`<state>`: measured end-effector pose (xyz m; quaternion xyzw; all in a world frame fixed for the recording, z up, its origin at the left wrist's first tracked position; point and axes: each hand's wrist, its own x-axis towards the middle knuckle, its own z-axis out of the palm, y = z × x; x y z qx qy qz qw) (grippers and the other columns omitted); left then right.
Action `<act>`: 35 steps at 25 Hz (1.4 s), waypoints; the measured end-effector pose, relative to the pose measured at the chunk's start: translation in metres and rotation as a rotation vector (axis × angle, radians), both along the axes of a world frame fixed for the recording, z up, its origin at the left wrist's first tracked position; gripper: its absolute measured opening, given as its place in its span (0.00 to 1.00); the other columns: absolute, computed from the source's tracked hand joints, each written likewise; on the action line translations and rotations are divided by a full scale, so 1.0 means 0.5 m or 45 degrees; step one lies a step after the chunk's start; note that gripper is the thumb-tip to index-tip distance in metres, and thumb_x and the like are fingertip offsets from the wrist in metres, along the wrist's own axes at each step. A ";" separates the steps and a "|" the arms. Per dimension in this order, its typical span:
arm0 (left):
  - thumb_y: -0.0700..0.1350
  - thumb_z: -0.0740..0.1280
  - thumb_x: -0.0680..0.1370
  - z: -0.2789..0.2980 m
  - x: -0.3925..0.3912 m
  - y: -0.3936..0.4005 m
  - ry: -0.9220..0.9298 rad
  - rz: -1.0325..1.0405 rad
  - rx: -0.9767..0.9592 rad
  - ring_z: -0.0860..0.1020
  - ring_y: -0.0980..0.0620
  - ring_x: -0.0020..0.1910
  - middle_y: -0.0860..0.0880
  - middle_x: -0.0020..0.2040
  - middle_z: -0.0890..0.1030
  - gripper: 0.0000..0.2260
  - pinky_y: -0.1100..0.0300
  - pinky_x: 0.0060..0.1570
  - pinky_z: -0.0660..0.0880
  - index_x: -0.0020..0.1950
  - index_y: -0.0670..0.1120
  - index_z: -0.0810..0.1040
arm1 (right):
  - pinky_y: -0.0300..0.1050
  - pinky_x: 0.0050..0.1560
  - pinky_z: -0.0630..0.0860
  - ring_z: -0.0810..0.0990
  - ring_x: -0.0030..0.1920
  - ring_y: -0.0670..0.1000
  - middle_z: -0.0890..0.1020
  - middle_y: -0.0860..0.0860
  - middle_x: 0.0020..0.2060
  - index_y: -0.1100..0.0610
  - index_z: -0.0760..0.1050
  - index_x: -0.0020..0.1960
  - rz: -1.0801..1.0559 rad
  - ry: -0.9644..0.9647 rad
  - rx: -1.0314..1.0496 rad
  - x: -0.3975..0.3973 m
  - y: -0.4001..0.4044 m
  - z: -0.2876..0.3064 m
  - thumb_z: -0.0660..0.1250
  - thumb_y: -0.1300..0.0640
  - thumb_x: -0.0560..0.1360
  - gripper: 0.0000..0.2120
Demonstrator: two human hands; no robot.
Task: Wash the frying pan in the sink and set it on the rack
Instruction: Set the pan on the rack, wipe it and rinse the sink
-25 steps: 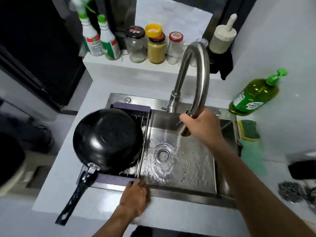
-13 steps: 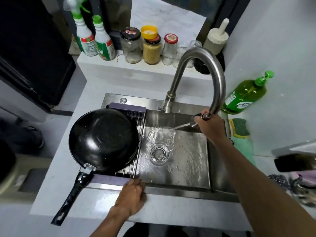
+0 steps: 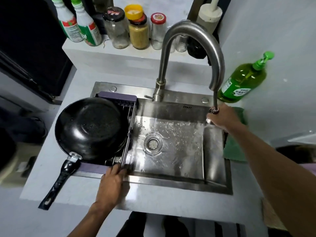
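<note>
Lying upside down on the rack (image 3: 131, 115) over the sink's (image 3: 179, 183) left side: frying pan (image 3: 90, 127), handle jutting over the tabletop (image 3: 51, 168) edge. Resting on the sink's front rim, fingers loosely curled (gripping nothing): left hand (image 3: 113, 181). Gripping the pulled-out spray head (image 3: 213, 112), water running: right hand (image 3: 222, 118).

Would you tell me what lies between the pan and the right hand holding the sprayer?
In the head view, the rack's rails edge the pan; then wet sink floor with the drain reaches the right hand.
</note>
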<state>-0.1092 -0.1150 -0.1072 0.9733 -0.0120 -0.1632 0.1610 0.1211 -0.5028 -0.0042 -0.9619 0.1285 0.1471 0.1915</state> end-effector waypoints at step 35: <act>0.50 0.76 0.70 0.018 -0.011 0.307 -0.037 1.018 -0.060 0.72 0.38 0.55 0.40 0.58 0.75 0.28 0.42 0.52 0.72 0.66 0.46 0.70 | 0.37 0.27 0.71 0.77 0.29 0.47 0.84 0.53 0.30 0.56 0.82 0.53 -0.133 0.111 1.009 -0.176 0.496 -0.029 0.68 0.60 0.78 0.07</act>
